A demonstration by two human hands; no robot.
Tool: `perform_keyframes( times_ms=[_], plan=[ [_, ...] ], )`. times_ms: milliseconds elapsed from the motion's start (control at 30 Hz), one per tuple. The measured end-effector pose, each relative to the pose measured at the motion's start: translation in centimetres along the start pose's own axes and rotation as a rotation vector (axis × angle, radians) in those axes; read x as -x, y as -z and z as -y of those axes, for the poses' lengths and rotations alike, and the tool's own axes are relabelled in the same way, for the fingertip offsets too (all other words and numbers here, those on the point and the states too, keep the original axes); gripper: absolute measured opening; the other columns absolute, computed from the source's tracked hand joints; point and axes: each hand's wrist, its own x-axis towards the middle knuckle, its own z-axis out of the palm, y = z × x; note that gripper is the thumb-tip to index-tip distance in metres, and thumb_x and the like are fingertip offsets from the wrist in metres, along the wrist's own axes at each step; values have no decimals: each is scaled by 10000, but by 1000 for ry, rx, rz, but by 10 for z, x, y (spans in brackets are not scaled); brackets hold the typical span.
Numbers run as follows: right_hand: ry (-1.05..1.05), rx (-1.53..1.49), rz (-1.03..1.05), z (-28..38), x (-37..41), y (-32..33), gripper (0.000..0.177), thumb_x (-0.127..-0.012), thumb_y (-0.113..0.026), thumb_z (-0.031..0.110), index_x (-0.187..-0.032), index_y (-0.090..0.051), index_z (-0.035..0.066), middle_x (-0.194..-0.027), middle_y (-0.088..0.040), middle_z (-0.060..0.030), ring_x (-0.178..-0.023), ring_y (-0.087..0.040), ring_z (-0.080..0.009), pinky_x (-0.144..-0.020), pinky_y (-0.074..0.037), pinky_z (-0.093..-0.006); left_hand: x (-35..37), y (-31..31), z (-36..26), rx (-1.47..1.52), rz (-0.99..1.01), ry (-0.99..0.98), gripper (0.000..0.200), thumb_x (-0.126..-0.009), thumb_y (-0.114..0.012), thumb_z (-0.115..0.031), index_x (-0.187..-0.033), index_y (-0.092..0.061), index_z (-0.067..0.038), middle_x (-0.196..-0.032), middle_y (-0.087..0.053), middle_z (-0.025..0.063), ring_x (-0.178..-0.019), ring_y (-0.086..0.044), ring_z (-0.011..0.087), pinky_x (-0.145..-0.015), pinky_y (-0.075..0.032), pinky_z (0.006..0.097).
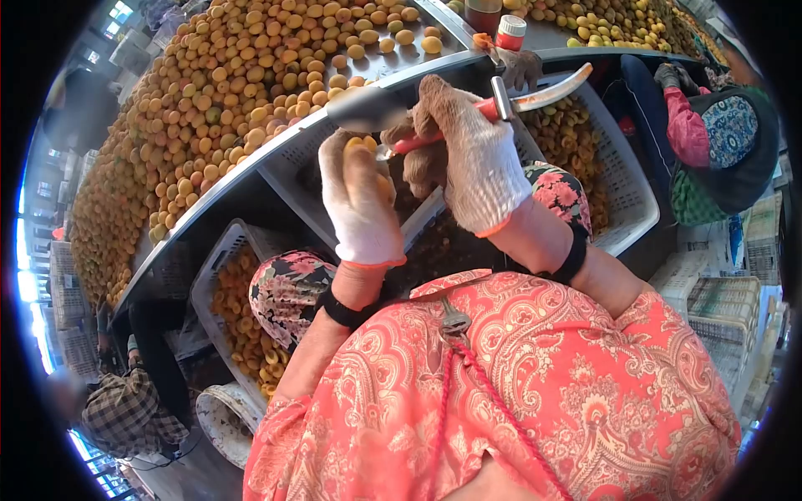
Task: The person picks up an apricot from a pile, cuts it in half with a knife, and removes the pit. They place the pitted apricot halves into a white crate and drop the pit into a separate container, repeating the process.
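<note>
1. Left hand (361,209), gloved, closes around an apricot (361,147) just below the counter (251,167) rim, holding it up to meet the tool.
2. Right hand (468,159) grips a red-handled tool (483,108), one end at the fruit.
3. Whole apricots heap on the counter within reach.
4. A white crate (622,196) sits under the rim, seemingly to catch cut fruit.

Apricots (217,92) heap the worktop (393,68) across the upper left; only a strip by its rim at top centre lies bare. Crates (626,196) crowd below the rim. The right hand (468,159) with its knife (539,96) and a neighbour's sleeve (685,125) block the upper right.
</note>
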Motion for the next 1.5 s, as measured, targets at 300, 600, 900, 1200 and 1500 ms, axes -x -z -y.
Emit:
perform_keyframes(
  times_ms=[300, 600, 900, 1200, 1500],
  plan=[
    [-11, 125, 25, 8, -7, 9, 229, -951, -690, 242, -853, -693, 35, -691, -666, -21, -542, -608, -88, -449, -445, -227, -9, 21, 2, 512, 287, 439, 375, -963, -523, -210, -1285, -502, -19, -985, -601, 100, -580, -547, 179, -500, -426, 285],
    [44, 272, 71, 6, -5, 18, 299, -971, -663, 276, -786, -690, 42, -634, -616, 11, -519, -530, -46, -456, -404, -215, -8, 20, 2, 258, 328, 462, 430, -927, -596, -146, -1313, -456, -17, -797, -620, 112, -528, -535, 160, -479, -415, 265],
    [195, 399, 175, 7, 3, 19, 227, -974, -663, 212, -863, -689, 15, -681, -645, 4, -564, -559, -38, -486, -439, -220, -13, 20, 5, 172, 336, 458, 356, -923, -537, -156, -1249, -529, -13, -812, -599, 74, -525, -516, 134, -477, -408, 255],
    [590, 640, 256, -1, 0, 18, 117, -930, -655, 107, -903, -677, -5, -736, -656, -119, -645, -643, -180, -587, -497, -329, -4, 18, 8, 375, 285, 494, 339, -931, -632, -167, -1222, -505, -47, -955, -632, 86, -635, -615, 145, -416, -427, 237],
    [421, 561, 267, 3, 4, 17, 201, -964, -648, 169, -976, -695, -25, -751, -697, -61, -647, -640, -92, -548, -508, -253, 2, 7, -5, 155, 187, 414, 299, -929, -563, -150, -1215, -514, -80, -856, -612, 45, -526, -534, 100, -421, -366, 198]
  ],
)
